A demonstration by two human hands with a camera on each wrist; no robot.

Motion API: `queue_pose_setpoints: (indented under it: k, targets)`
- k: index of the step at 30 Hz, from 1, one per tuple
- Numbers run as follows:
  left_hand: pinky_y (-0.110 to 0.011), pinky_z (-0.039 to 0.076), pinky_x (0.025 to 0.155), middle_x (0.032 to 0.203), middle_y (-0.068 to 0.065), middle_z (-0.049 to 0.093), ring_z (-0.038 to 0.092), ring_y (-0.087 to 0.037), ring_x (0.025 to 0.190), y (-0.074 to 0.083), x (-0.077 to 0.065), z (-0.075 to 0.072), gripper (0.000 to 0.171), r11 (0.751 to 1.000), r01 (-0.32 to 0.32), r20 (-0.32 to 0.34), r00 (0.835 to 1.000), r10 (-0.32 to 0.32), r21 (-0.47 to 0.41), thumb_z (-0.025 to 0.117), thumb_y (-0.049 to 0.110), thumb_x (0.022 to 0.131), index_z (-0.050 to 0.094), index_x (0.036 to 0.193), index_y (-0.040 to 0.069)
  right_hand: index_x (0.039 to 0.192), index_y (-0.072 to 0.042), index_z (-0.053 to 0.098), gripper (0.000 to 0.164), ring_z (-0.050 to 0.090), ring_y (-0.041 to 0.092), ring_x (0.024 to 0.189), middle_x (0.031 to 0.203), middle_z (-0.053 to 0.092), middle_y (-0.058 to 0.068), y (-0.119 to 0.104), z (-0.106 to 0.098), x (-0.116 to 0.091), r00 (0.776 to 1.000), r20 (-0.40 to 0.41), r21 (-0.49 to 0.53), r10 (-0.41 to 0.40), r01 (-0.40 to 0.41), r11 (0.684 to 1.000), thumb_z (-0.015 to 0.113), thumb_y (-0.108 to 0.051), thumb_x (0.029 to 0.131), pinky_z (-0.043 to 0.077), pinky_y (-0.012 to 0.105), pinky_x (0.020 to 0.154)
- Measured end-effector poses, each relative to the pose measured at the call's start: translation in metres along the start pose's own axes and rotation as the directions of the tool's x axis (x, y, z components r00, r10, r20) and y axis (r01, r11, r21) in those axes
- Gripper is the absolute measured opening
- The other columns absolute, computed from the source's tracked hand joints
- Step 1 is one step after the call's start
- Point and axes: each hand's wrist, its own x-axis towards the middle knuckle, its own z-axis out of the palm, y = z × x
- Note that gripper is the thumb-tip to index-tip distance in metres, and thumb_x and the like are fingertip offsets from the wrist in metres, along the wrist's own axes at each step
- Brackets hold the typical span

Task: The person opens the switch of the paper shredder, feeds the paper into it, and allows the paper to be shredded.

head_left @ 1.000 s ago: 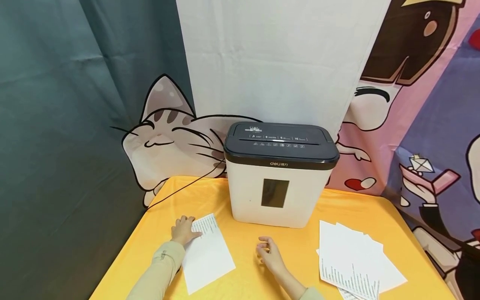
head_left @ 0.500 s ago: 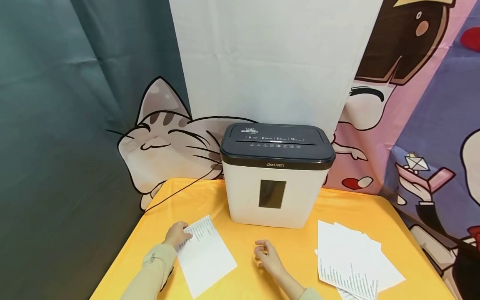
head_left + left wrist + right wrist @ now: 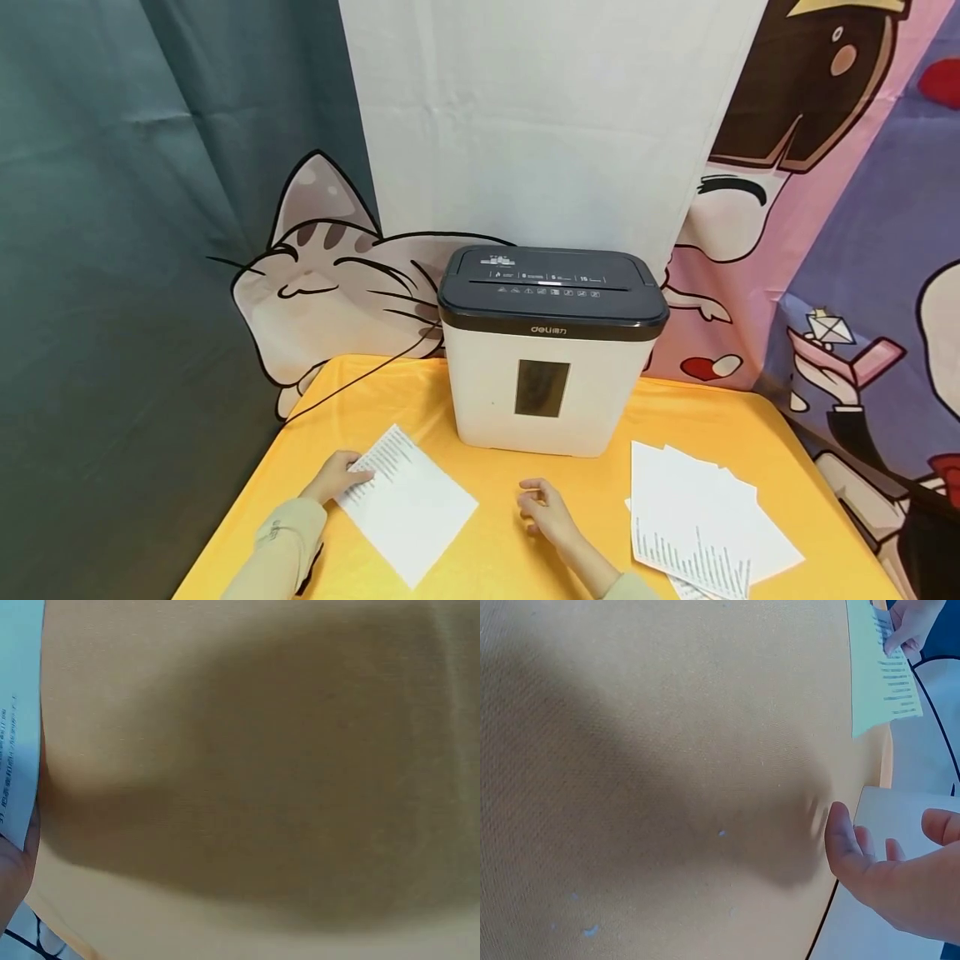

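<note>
My left hand [image 3: 335, 479] pinches the printed end of a white sheet of paper [image 3: 420, 508], thumb on top and fingers underneath. In the left wrist view only a strip of the paper [image 3: 19, 712] and part of the hand [image 3: 16, 866] show at the left edge. My right hand [image 3: 547, 512] hovers over the yellow cloth with loosely bent fingers and holds nothing; the right wrist view shows its thumb and fingers apart. Behind both hands stands a paper shredder [image 3: 480, 383] with a black top, a slot and a small dark window.
Several overlapping printed sheets [image 3: 697, 508] lie at the right of the yellow tablecloth [image 3: 592, 550]. A black cord [image 3: 360, 377] runs from the shredder to the left table edge. Small paper scraps [image 3: 591, 930] dot the cloth. Printed curtains [image 3: 555, 117] hang behind.
My left hand has gone from lying on the sheet to gripping its edge, then drawn left. The sheet has turned anticlockwise. The right hand has barely moved.
</note>
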Motion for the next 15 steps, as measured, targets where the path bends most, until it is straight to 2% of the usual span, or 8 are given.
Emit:
queue_pose_setpoints:
  k: [3,7,12,15]
  targets:
    - [-0.027,0.048,0.058,0.076,-0.009,0.065,0.056,-0.013,0.063,-0.0025,-0.0027,-0.0020,0.025,0.995,0.069,0.026,0.997,-0.067,-0.074,0.067,0.005,0.084,0.062,0.100,-0.014,0.124,0.011,0.042,0.038,0.057,0.021,0.086,0.107,0.054,0.019,0.0015,0.0000,0.0004,1.000,0.006,0.011,0.016,-0.016,1.000,0.050,-0.012,0.095,0.052,0.035,0.067]
    - [-0.027,0.049,0.059,0.076,-0.005,0.065,0.058,-0.012,0.064,-0.0044,-0.0037,-0.0034,0.029,0.981,0.156,0.047,0.987,-0.151,-0.120,0.066,0.008,0.086,0.061,0.106,-0.013,0.126,0.012,0.039,0.041,0.057,0.019,0.085,0.109,0.053,0.020,0.0028,0.0015,0.0006,0.999,0.022,0.054,0.035,-0.036,0.998,0.050,-0.012,0.095,0.054,0.034,0.067]
    - [-0.025,0.048,0.059,0.075,-0.003,0.065,0.057,-0.010,0.063,-0.0055,-0.0049,-0.0047,0.033,0.967,0.195,0.054,0.981,-0.188,-0.163,0.067,0.013,0.086,0.061,0.108,-0.012,0.129,0.012,0.035,0.045,0.055,0.016,0.084,0.110,0.052,0.019,0.0060,0.0044,0.0016,0.996,0.052,0.121,0.075,-0.081,0.989,0.050,-0.012,0.094,0.054,0.031,0.067]
    - [-0.025,0.049,0.059,0.077,-0.004,0.067,0.059,-0.010,0.064,-0.0055,-0.0069,-0.0053,0.037,0.960,0.196,0.058,0.980,-0.188,-0.201,0.065,0.015,0.088,0.059,0.111,-0.013,0.131,0.012,0.032,0.048,0.054,0.016,0.084,0.109,0.052,0.015,0.0070,0.0053,0.0023,0.993,0.071,0.157,0.090,-0.100,0.982,0.050,-0.012,0.095,0.054,0.030,0.068]
